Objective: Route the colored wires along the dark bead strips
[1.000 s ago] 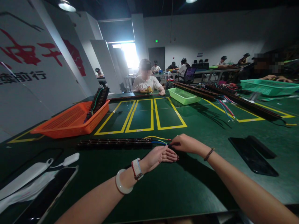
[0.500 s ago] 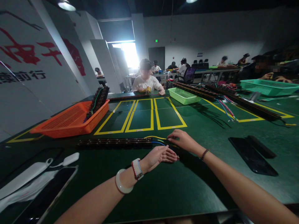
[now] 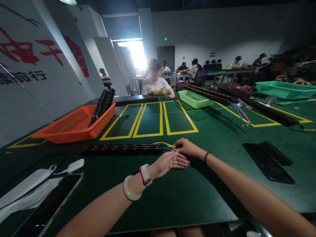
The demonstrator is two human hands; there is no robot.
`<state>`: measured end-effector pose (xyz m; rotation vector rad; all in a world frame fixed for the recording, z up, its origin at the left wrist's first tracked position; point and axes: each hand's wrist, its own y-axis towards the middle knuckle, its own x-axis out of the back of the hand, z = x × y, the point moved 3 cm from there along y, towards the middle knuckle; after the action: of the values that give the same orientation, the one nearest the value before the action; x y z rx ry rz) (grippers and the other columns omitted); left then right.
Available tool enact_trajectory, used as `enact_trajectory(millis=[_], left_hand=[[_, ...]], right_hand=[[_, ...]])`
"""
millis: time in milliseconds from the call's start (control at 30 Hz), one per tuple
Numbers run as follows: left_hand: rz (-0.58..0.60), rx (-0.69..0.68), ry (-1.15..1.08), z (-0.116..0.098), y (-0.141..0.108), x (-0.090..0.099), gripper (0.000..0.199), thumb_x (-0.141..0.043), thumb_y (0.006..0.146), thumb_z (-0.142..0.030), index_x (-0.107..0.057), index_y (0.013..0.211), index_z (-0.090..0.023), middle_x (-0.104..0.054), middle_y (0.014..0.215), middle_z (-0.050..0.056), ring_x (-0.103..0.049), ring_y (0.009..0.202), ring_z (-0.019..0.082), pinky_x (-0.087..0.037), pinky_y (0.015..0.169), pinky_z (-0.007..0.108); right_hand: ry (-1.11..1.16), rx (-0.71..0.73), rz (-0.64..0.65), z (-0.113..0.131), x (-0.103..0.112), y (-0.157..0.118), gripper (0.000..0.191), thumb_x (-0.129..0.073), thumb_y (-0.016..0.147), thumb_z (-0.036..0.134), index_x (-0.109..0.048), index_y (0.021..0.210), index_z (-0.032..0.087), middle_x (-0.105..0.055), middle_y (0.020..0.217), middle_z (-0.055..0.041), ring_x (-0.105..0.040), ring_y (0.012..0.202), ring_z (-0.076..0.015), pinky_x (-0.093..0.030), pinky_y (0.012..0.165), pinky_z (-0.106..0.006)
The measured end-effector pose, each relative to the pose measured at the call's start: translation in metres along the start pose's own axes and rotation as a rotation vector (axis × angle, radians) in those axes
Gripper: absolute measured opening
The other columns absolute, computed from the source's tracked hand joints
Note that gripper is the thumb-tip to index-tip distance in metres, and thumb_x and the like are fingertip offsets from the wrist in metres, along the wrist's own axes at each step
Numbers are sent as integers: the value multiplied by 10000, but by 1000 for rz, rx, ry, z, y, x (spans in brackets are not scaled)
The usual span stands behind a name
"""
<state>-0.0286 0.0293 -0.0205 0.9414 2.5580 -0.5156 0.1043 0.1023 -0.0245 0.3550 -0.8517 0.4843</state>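
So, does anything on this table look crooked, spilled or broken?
One thing looks askew: the dark bundle in the orange basket leans up above the rim, while the front strips lie flat. I see no spill or obvious damage.

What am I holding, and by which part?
The wires, it seems, near their free ends, in your right hand; its fingers hide the grip itself. Your left hand lies open beside them, with no hold visible.

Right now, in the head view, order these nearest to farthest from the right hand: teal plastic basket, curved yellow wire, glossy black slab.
1. Yellow wire, at the right hand.
2. Black slab, right of the hand.
3. Teal basket, far back right.
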Motion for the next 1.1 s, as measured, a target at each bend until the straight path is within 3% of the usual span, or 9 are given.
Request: enact_trajectory(millis=[133,300,400,600,733,867,1000,1100], left_hand=[[2,23,-91,-1,2,1,365,-391,916,-348,-574,1016,-48,-648,1032,225,-630,980,257,-404,958,440],[-28,27,-265,1,7,5,375,-414,910,-376,-536,1085,-69,-650,996,187,-630,951,226,-373,979,426],[-110,-42,-382,3,9,7,290,-423,912,-342,-576,971,-103,-651,959,136,-622,927,195,-395,955,384],[-222,-144,-510,6,13,14,261,-444,906,-303,-572,751,-137,-633,824,74,-603,838,159,-449,870,324],[-247,-160,-516,8,14,18,229,-463,899,-260,-554,725,-145,-620,784,53,-595,826,145,-455,854,301],[-250,-154,-473,7,12,17,181,-478,890,-232,-587,797,-122,-622,756,58,-600,826,156,-455,859,312],[-230,-118,-510,7,11,15,240,-428,911,-234,-608,835,-94,-639,798,83,-605,831,163,-454,861,321],[-253,-111,-493,7,11,15,264,-424,914,-247,-613,820,-89,-644,805,84,-604,785,151,-461,832,304]], right_hand=[[-8,16,-56,7,2,-2,95,-607,751,183,-695,757,148,-637,689,-11,-534,649,-133,-366,597,-232],[-378,213,-222,30,8,-10,129,-609,800,204,-671,693,167,-609,680,-14,-473,683,-141,-320,679,-286],[-629,319,-267,44,6,-17,168,-573,836,194,-657,693,170,-587,686,-29,-447,702,-165,-303,700,-319],[-998,491,-227,65,-7,-30,200,-452,859,55,-640,823,109,-563,780,-90,-445,735,-203,-342,718,-346],[-949,530,-193,68,-12,-33,192,-447,872,65,-629,924,93,-568,837,-96,-465,757,-205,-375,733,-341],[-675,465,-248,62,2,-36,197,-461,924,234,-614,1000,136,-582,888,-79,-489,812,-197,-384,775,-336],[-506,422,-342,57,24,-45,259,-420,948,315,-627,925,162,-586,854,-72,-489,801,-182,-369,752,-319],[-583,460,-270,60,28,-48,289,-452,929,373,-636,842,167,-575,815,-69,-474,777,-184,-350,751,-325]])
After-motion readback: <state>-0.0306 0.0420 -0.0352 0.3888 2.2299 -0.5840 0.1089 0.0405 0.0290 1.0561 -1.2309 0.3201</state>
